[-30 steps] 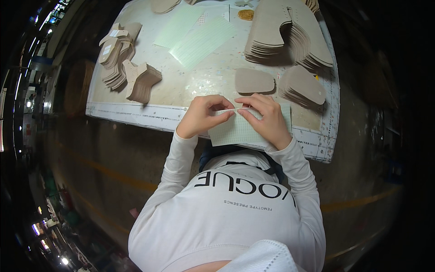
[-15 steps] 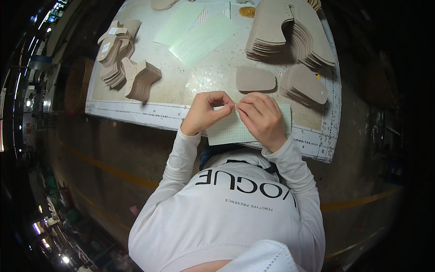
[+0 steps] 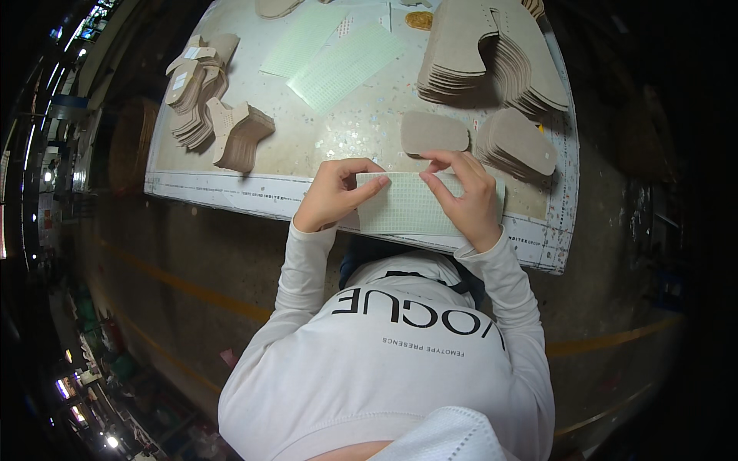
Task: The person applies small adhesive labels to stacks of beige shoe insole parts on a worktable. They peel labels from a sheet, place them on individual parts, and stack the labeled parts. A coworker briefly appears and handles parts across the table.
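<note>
A pale green sheet (image 3: 403, 203) printed with a fine grid lies across the near edge of the table, in front of my body. Around its upper left part, my left hand (image 3: 336, 194) pinches the sheet, thumb on top and fingers behind the edge. My right hand (image 3: 467, 198) is at the same upper edge further right, thumb against the sheet and index finger arched above it. Whether something small sits between those right fingertips cannot be made out. Just beyond the right hand lies a grey-beige rounded cut piece (image 3: 434, 133).
A stack of rounded pieces (image 3: 515, 142) stands at the right, with a taller stack of curved pieces (image 3: 461, 54) behind. On the left are stacks of notched pieces (image 3: 240, 134) and tied pieces (image 3: 192, 92). More green sheets (image 3: 346, 65) and a yellowish round object (image 3: 419, 20) lie farther back.
My hands were fingertip to fingertip at the sheet's upper edge; now they are apart, the right one further right. The green sheet has shifted slightly right and away from me.
</note>
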`<state>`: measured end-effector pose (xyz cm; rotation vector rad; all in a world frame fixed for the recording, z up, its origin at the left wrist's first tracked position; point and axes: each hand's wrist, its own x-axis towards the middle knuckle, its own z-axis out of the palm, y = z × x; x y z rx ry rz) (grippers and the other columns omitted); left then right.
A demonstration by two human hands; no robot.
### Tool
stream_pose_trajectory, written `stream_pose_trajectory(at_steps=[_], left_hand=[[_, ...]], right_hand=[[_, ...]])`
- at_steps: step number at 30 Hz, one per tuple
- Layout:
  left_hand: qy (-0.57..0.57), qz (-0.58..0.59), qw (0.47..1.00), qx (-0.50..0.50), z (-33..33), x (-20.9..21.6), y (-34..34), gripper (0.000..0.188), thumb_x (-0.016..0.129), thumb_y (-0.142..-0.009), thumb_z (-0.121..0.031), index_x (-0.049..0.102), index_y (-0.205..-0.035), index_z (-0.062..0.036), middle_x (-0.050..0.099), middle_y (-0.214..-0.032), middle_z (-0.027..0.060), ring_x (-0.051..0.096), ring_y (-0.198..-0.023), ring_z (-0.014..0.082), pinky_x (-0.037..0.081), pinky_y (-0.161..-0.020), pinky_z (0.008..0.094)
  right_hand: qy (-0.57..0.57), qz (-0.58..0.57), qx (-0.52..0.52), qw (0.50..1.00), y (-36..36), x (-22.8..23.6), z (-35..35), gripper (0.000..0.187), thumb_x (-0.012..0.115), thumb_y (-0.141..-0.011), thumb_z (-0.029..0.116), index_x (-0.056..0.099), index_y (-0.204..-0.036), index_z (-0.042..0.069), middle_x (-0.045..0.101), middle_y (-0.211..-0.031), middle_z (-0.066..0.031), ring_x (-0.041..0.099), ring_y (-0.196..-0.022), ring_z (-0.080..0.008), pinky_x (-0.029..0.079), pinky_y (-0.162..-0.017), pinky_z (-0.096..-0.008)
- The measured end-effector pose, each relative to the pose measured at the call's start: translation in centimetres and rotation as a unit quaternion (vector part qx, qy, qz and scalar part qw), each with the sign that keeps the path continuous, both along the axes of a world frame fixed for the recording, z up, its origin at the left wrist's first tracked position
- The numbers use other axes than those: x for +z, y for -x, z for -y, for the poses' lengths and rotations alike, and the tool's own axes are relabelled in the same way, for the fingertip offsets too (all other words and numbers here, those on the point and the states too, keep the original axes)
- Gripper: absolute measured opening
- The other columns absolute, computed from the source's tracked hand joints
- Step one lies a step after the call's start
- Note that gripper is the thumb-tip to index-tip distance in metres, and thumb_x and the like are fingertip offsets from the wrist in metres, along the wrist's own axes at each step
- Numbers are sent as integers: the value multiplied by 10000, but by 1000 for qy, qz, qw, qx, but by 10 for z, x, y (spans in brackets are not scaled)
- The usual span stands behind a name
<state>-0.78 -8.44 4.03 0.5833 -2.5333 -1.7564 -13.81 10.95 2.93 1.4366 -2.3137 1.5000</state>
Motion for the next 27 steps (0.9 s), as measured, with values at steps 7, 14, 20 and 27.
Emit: stream_pose_trajectory(at_steps=[7,14,20,27], left_hand=[[4,-32,999,1,-1,2,-3,160,691,-911,-105,732,-971,38,700,-833,3,550,-775,32,432,-676,201],[-11,-117,993,29,-3,-9,-1,144,706,-876,-150,766,-928,-30,672,-707,-33,387,-543,10,303,-477,209],[7,-113,993,27,-3,-12,-3,142,711,-874,-155,766,-927,-35,664,-691,-28,378,-529,12,299,-467,215],[13,-127,991,30,-5,-13,-3,150,715,-877,-167,766,-924,-34,658,-680,-26,369,-519,13,290,-456,218]], right_hand=[[47,-107,20,993,-3,5,12,390,742,-790,38,682,-1166,126,690,-914,-27,646,-860,-209,480,-778,-335],[42,-151,3,988,-9,2,15,419,743,-792,33,681,-1196,125,660,-861,-23,640,-816,-184,476,-729,-324],[62,-96,11,993,-12,3,16,492,722,-781,-32,645,-1247,110,656,-855,-36,656,-824,-194,500,-747,-325],[87,-17,56,994,-20,3,19,592,709,-780,-113,580,-1329,67,584,-1151,-119,704,-886,-183,568,-751,-289]])
